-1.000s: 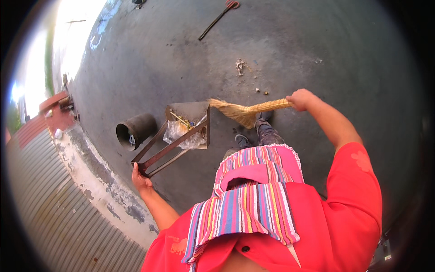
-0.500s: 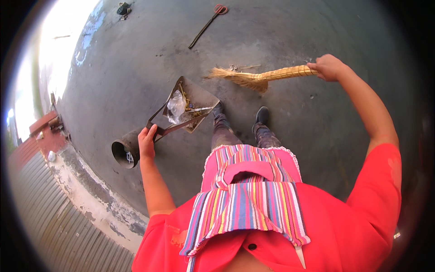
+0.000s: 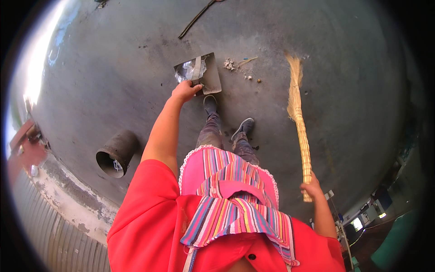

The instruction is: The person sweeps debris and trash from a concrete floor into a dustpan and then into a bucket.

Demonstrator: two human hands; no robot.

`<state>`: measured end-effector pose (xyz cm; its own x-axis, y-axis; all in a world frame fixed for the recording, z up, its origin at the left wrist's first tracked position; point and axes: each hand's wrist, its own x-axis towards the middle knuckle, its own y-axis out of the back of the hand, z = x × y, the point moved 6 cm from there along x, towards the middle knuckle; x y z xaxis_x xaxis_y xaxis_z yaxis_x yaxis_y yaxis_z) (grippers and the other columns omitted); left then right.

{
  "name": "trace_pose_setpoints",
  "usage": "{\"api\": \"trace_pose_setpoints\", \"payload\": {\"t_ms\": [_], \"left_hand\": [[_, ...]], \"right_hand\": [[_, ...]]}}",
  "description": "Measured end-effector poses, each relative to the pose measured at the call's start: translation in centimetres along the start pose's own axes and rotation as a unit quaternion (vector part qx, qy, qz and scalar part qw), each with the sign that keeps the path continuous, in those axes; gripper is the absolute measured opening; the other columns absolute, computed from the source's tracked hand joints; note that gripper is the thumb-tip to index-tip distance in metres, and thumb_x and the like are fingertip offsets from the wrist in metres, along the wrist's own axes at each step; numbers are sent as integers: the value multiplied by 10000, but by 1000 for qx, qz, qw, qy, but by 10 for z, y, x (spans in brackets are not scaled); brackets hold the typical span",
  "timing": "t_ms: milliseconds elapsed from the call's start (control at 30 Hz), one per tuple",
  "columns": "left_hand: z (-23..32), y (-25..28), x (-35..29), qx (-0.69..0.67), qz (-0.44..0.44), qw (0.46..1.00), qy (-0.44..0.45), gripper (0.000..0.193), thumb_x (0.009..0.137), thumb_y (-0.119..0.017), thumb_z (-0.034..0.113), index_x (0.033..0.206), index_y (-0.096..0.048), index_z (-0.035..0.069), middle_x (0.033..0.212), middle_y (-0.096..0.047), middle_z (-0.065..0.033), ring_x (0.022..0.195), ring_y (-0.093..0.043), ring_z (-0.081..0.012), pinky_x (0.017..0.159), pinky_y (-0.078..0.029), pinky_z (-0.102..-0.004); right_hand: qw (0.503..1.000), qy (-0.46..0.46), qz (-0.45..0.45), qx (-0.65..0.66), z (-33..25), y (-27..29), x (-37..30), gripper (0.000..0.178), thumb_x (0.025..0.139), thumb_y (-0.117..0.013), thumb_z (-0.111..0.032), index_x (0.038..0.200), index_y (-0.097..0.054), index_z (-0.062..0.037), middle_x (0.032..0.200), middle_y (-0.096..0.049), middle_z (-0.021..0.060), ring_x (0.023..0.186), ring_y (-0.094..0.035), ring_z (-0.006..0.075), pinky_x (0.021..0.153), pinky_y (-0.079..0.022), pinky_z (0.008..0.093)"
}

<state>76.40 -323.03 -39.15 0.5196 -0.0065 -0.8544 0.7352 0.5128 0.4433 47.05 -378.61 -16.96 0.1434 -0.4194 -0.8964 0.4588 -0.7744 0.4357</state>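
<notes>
My left hand (image 3: 186, 90) is closed around the handle of a metal dustpan (image 3: 212, 80), which is down at the floor just ahead of my left shoe. Crumpled clear plastic (image 3: 184, 72) lies inside the pan, partly behind the strap-like handle. To the right of the pan's open side is a small heap of pale debris (image 3: 230, 65), with thin sticks and a few small lumps beside it. My right hand (image 3: 311, 187) grips the end of a straw broom (image 3: 297, 109). Its bristles point away from me, right of the debris and apart from it.
A dark metal cylinder (image 3: 118, 152) lies on its side at the left, something pale in its mouth. A dark rod (image 3: 195, 21) rests on the floor farther off. Corrugated sheeting (image 3: 54, 226) and a low, peeling ledge (image 3: 74, 195) border the lower left.
The dustpan has moved forward and swung from tilted to level near the floor. My right hand has drawn back, turning the broom from sideways to pointing ahead. The debris heap now shows fully.
</notes>
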Motion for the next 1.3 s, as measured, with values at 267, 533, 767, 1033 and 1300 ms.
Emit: {"api": "trace_pose_setpoints", "payload": {"t_ms": [267,533,767,1033,1300], "left_hand": [[1,-13,50,10,60,998,-20,513,787,-583,508,937,-622,19,962,-633,-186,945,-594,-329,794,-469,-405],[6,-10,50,2,66,997,-30,522,780,-606,499,874,-608,-14,896,-627,-210,882,-598,-343,754,-459,-410],[4,-4,48,-14,70,997,-14,523,777,-606,502,916,-622,-2,931,-632,-199,917,-598,-331,770,-460,-404],[-3,-9,51,-19,58,998,-5,530,777,-600,514,933,-613,8,950,-630,-190,937,-594,-322,781,-462,-400],[4,-6,51,13,63,998,-14,552,765,-598,545,923,-616,16,927,-638,-182,914,-602,-324,767,-465,-393]], "right_hand": [[880,-55,-107,460,-209,-158,71,135,730,-610,-29,798,-495,-8,596,-547,94,449,-537,170,392,-466,286],[960,92,-127,233,-249,-208,-7,361,591,-643,1,907,-470,7,672,-550,77,510,-559,166,467,-464,305],[943,46,-229,236,-254,-168,-58,440,641,-590,30,1067,-485,-11,657,-542,69,505,-550,141,438,-453,271],[986,120,-75,83,-234,-94,-63,515,612,-598,-9,1111,-474,10,646,-555,64,482,-552,142,450,-455,281],[981,161,-103,-42,-286,-185,16,516,616,-674,-110,1042,-435,54,795,-606,211,680,-626,301,621,-505,372]]}}
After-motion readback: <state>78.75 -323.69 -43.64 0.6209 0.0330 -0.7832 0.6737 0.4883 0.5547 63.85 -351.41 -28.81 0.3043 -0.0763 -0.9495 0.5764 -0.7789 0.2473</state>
